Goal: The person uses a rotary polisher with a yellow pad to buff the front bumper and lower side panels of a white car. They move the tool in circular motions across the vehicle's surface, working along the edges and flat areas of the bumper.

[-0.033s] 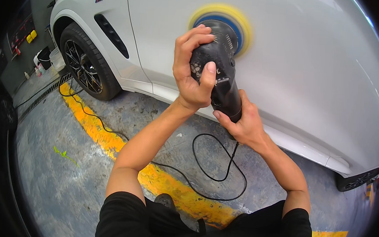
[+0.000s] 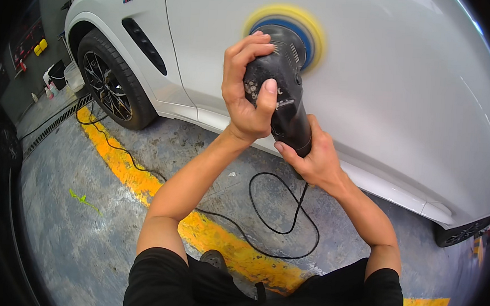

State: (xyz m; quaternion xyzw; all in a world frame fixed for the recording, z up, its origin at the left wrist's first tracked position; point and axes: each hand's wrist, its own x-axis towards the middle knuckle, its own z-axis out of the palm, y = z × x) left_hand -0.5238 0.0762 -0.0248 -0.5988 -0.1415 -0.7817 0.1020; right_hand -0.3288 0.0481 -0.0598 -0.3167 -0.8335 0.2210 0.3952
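Observation:
A black power polisher (image 2: 277, 87) with a blue backing plate and a yellow pad (image 2: 314, 34) rests against the white car door (image 2: 395, 89); the pad is blurred, as if spinning. My left hand (image 2: 247, 91) is closed round the polisher's head, fingers over its top and thumb along the body. Lower down, my right hand (image 2: 312, 157) grips the handle, from whose end a black cord (image 2: 263, 216) runs down and loops on the floor.
The car's front wheel (image 2: 112, 77) stands at upper left, another wheel (image 2: 464, 234) at lower right. Yellow lines (image 2: 116, 156) cross the concrete floor (image 2: 65, 243). A drain grate (image 2: 53, 127), buckets (image 2: 59, 74) and bottles lie by the left wall. A dark tire (image 2: 9, 147) shows at the far left.
The polisher and both my hands have shifted very slightly to the left; otherwise the view is the same.

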